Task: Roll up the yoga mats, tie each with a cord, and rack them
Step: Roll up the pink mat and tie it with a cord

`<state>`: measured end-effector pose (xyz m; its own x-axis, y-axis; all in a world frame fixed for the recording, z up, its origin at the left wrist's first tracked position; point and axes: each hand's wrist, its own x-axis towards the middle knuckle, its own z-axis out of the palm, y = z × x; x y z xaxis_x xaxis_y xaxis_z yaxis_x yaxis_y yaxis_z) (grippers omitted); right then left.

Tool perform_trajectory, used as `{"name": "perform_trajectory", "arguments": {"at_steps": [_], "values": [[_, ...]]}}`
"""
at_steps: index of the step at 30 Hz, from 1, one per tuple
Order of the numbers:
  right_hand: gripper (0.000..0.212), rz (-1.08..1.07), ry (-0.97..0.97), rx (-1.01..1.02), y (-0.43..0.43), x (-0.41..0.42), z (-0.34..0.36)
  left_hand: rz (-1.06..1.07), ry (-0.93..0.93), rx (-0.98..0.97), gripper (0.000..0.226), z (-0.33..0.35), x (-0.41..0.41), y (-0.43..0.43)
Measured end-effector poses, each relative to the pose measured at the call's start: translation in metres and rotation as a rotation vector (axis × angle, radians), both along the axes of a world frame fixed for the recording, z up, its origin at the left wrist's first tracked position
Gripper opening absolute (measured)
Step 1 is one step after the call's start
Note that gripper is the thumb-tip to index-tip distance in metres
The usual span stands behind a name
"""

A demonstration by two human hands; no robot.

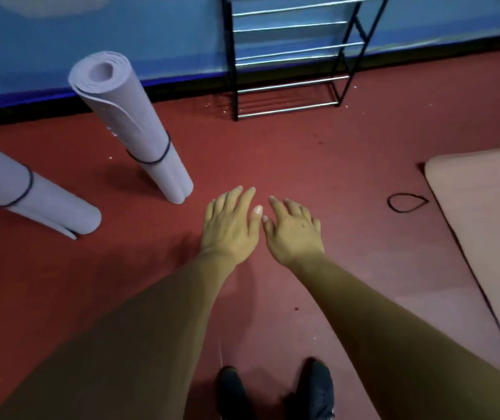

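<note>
Head view: red floor [303, 153]; blue wall [121, 34] along far edge, black rack [291, 56] against it. Grey roll [127, 116] and second grey roll [30, 195] toward left edge, each cord-bound. Pink mat [485, 222] lay flat at right edge, loose cord [406, 202] just beside it. Left hand [229, 225] and right hand [292, 231] were over mid-floor, fingers straight, lightly spread, holding nothing.

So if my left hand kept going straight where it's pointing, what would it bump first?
Probably the rack. Your left hand points forward and a little right, over bare red floor, toward the rack's bottom rails. Depth is hard to judge, so that's a guess.
</note>
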<state>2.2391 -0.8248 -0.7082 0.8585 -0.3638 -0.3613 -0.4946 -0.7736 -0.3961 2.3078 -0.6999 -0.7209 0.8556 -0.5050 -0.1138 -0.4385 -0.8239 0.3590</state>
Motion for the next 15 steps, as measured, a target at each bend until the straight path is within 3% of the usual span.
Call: {"name": "perform_trajectory", "arguments": {"at_steps": [10,15], "values": [[0.058,-0.121,0.021,-0.039,-0.128,-0.190,-0.018,-0.199,0.050,0.091,0.075,-0.011,-0.174,-0.115],[0.058,-0.089,0.046,-0.013,-0.196,-0.301,-0.027,-0.150,0.102,0.118,0.055,-0.024,-0.283,-0.177]]}}
